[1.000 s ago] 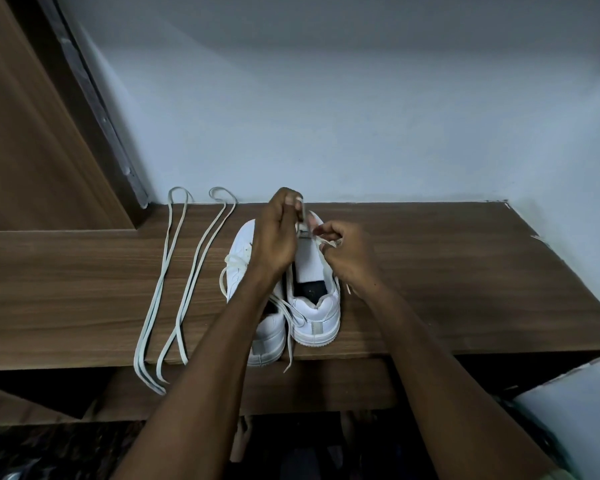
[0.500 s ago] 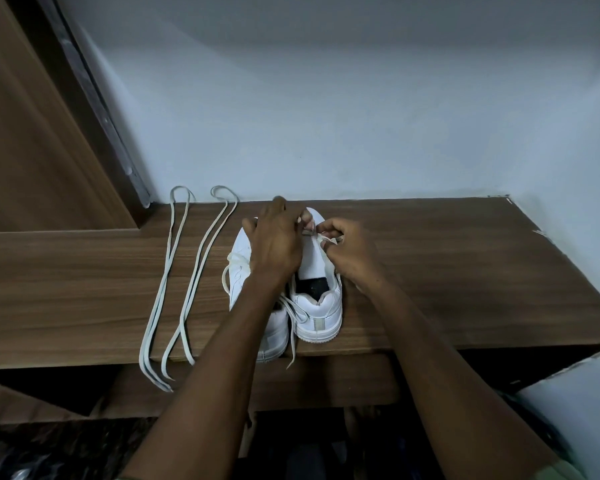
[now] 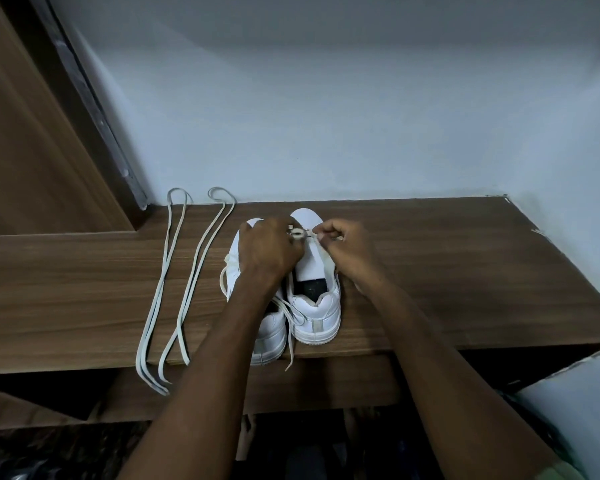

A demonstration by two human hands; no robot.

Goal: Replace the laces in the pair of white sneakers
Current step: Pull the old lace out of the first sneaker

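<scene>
Both hands pinch lace (image 3: 321, 251) at R sneaker (image 3: 315, 299) toe eyelets: L hand (image 3: 267, 252), R hand (image 3: 343, 249). I judge it's being unthreaded. Pair on worktop (image 3: 447, 271); loose laces (image 3: 174, 289) left, prob. staged.

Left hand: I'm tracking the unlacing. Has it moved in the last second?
Yes. The left hand has dropped from above the right sneaker toward its toe, judged against the sneaker; its grip now pinches the lace low, beside the right hand.

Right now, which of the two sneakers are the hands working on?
The right sneaker: both hands pinch its lace over its toe end. The left sneaker lies mostly under the left forearm.
</scene>
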